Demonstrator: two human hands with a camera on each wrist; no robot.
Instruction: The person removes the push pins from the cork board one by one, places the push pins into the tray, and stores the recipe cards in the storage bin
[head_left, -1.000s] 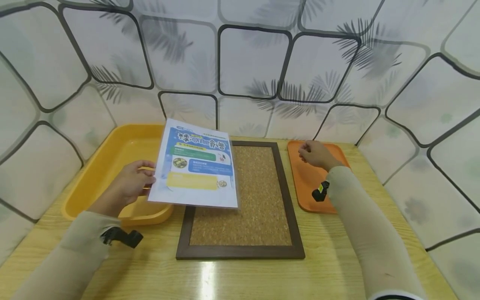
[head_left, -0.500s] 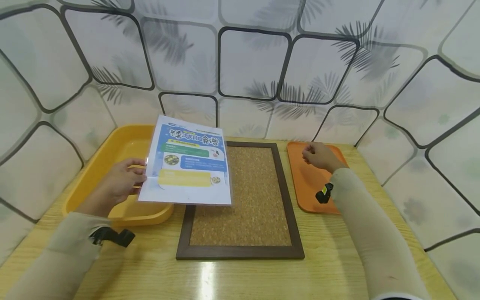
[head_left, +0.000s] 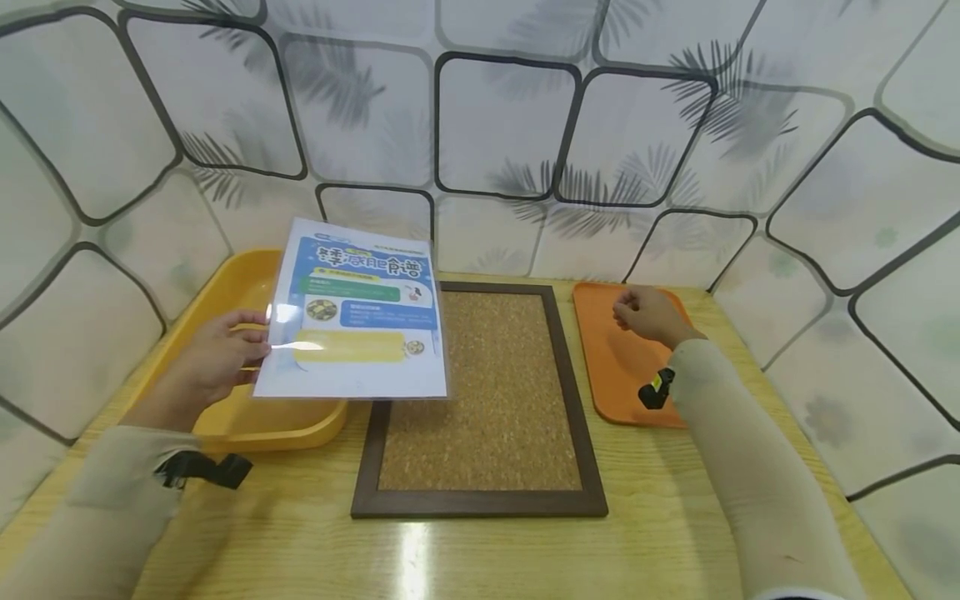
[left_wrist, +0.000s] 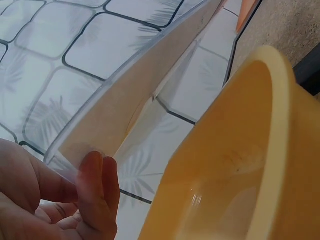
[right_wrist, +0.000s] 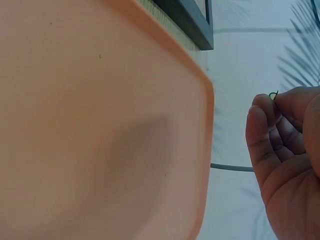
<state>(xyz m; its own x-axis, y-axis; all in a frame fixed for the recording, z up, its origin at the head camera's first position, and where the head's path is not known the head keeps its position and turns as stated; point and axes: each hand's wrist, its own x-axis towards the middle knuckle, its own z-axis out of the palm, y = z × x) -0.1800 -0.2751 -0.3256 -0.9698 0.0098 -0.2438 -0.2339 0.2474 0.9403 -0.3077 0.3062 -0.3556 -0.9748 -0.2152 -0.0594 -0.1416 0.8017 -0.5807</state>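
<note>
My left hand (head_left: 213,362) pinches the left edge of a laminated poster sheet (head_left: 360,312) printed in blue, green and yellow. The sheet hangs tilted in the air, over the yellow basin's right part and the upper left of a framed cork board (head_left: 495,433). Seen from the left wrist, its plain back (left_wrist: 135,80) runs away from the thumb and fingers. Above the orange tray (head_left: 618,392), my right hand (head_left: 652,315) has thumb and fingertips together. Between them, in the right wrist view, a tiny yellow-green thing (right_wrist: 273,96) shows, too small to identify.
A deep yellow basin (head_left: 168,367) stands on the left of the wooden table (head_left: 480,558). The cork board lies between it and the orange tray. Patterned cloth walls (head_left: 510,125) enclose the back and sides.
My left hand has moved left with the poster sheet, so more of the cork board shows. The right hand has shifted slightly right over the tray, its fingertips still together.
</note>
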